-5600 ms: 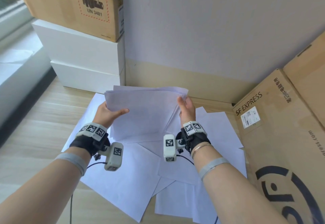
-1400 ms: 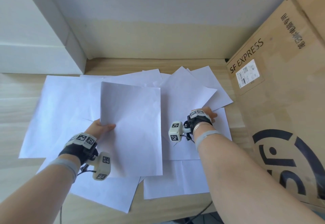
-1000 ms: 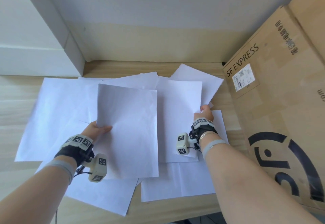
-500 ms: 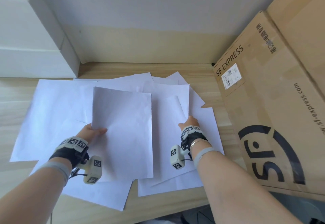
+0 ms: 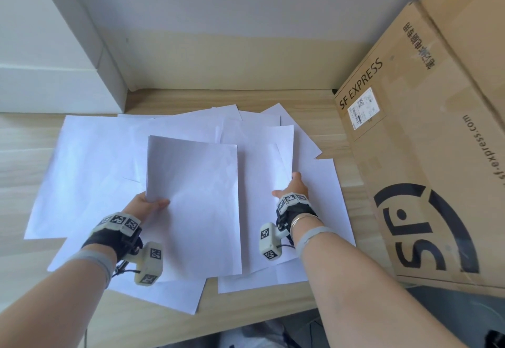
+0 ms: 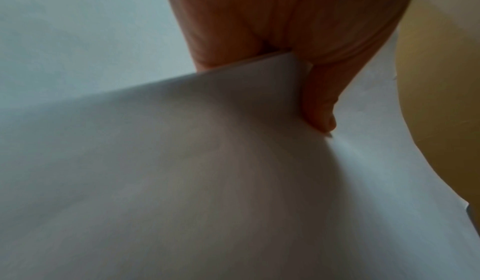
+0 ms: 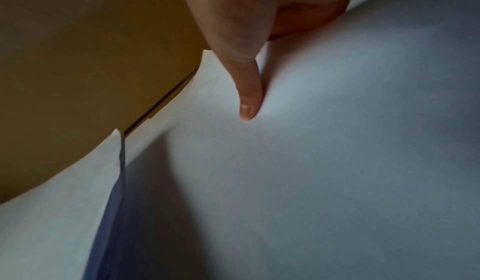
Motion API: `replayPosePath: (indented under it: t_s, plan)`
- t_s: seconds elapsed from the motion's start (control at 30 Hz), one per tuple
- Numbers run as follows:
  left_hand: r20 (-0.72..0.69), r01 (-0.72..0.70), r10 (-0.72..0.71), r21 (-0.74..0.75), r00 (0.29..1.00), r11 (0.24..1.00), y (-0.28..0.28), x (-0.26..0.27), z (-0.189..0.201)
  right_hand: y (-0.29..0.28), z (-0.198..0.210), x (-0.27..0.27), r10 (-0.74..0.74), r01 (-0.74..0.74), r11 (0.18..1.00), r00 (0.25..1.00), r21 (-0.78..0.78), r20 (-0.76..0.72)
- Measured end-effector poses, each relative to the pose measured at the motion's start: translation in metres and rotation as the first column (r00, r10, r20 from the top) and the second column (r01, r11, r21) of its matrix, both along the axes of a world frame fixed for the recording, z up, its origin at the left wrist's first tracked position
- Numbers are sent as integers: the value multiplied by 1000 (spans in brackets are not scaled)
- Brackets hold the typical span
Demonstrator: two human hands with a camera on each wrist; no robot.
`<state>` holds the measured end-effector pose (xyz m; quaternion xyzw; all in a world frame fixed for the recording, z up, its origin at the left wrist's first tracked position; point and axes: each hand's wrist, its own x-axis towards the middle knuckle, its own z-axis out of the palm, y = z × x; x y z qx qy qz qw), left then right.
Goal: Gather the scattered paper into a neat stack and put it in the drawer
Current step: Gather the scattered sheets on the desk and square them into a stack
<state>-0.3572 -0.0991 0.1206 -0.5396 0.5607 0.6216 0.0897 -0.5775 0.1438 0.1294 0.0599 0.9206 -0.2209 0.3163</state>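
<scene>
Since half a second ago our right hand point(image 5: 291, 189) has drawn its sheet point(image 5: 273, 173) a little nearer to the pile we hold on the left, and the loose pages under it have slid together; our view has also drifted, so the big cardboard box point(image 5: 426, 156) sits further right.

Our left hand point(image 5: 149, 205) pinches the gathered pile of paper point(image 5: 194, 200) at its left edge, thumb on top and fingers beneath, the pile raised off the worktop point(image 5: 16, 134) and tilted toward us. The left wrist view shows the thumb point(image 6: 319, 107) pressed on the pile's edge.

Our right hand grips the right edge of a single sheet, lifting that edge so it curls upward; in the right wrist view the thumb point(image 7: 248, 91) lies flat on the paper.

More scattered sheets point(image 5: 90, 167) lie overlapping on the worktop below both hands. White boxes point(image 5: 49, 61) stand at the far left, against the wall point(image 5: 232, 6). No drawer shows in any view.
</scene>
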Motion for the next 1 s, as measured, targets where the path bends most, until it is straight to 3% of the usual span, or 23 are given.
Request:
replayPosePath:
  t_s: [0.37, 0.63, 0.8, 1.0]
  plan:
    - [-7, 42, -42, -25, 999, 999, 12, -14, 5, 71, 29, -20, -108, 91, 977, 991, 192, 81]
    - [11, 72, -72, -25, 997, 997, 18, -12, 0, 102, 16, -24, -210, 191, 961, 975, 199, 78]
    - [33, 70, -70, -12, 997, 997, 19, -9, -3, 107, 10, -20, -193, 187, 968, 981, 166, 22]
    - [33, 47, -47, 11, 998, 999, 22, -10, -3, 121, 6, -18, -195, 203, 979, 964, 28, -183]
